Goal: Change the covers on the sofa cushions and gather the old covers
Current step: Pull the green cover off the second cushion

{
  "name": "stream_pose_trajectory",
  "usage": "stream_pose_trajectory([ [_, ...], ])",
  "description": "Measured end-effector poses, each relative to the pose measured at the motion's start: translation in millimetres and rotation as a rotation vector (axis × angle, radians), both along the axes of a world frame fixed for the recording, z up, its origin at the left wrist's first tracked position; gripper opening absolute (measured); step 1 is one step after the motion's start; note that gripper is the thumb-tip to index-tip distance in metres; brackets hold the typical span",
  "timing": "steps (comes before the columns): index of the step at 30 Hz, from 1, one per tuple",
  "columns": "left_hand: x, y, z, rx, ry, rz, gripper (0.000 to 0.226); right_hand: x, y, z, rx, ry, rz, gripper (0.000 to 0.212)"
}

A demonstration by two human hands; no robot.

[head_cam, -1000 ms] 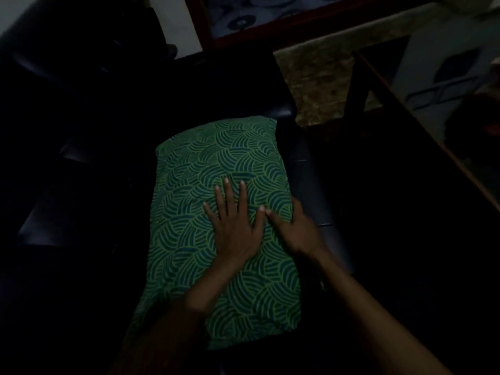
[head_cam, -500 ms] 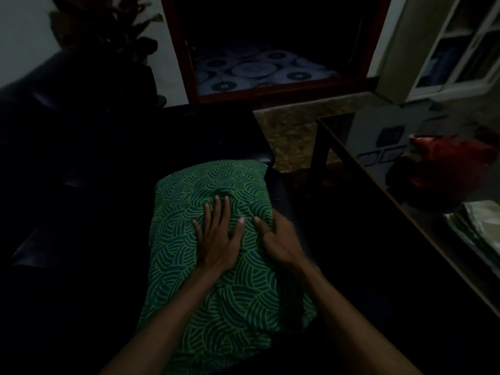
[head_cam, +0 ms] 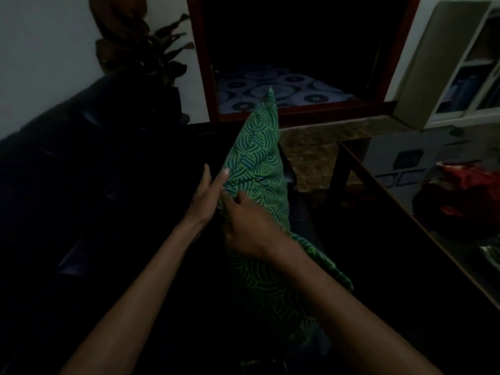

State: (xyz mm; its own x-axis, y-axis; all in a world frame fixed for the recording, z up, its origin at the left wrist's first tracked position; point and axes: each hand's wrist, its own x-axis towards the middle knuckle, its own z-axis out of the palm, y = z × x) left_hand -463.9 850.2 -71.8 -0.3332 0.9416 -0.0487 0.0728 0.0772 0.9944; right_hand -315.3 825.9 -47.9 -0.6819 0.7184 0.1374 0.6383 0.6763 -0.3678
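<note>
The cushion [head_cam: 257, 158], in a green cover with a wavy line pattern, stands on its edge over the dark sofa [head_cam: 108, 163], one corner pointing up. My left hand [head_cam: 208, 193] holds its left side, the thumb lying on the front face and the fingers behind. My right hand [head_cam: 249, 226] grips the fabric just below, with the fingers dug into a crease. The cushion's lower part runs down between my forearms into shadow.
A glass-topped table [head_cam: 378, 190] stands to the right, with a red cloth bundle [head_cam: 465, 190] on it. A potted plant [head_cam: 135, 44] stands behind the sofa. Beyond are a doorway with a patterned blue fabric [head_cam: 270, 90] and a white cabinet [head_cam: 460, 63].
The cushion lay flat on the sofa under both flat hands; now it is raised on its edge and both hands grip it. The view has tilted upward.
</note>
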Motion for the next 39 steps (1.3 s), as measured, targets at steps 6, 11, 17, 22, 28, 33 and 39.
stream_pose_trajectory([
  [6,-45,2,23,-0.265,0.572,-0.144,0.073,-7,3,15,-0.321,0.030,0.058,0.065],
  [11,-55,5,7,-0.421,0.919,-0.286,0.106,23,41,-29,-0.381,0.064,-0.150,0.076],
  [17,-25,-30,-92,-0.765,1.047,-0.347,0.115,28,2,-149,-0.767,0.047,-0.496,0.111],
  [22,-9,-53,-126,-0.510,1.011,-0.239,0.090,32,-16,-186,-0.784,0.365,-0.505,0.062],
  [28,15,-43,-123,-0.410,0.770,-0.226,0.097,82,4,-129,-0.581,0.333,-0.446,0.013],
  [33,54,-24,-120,-0.291,0.502,-0.203,0.104,118,11,-77,-0.300,0.257,-0.533,0.033],
  [39,75,-47,-145,-0.322,0.958,-0.359,0.081,147,-11,-111,-0.344,0.114,-0.636,0.070],
])
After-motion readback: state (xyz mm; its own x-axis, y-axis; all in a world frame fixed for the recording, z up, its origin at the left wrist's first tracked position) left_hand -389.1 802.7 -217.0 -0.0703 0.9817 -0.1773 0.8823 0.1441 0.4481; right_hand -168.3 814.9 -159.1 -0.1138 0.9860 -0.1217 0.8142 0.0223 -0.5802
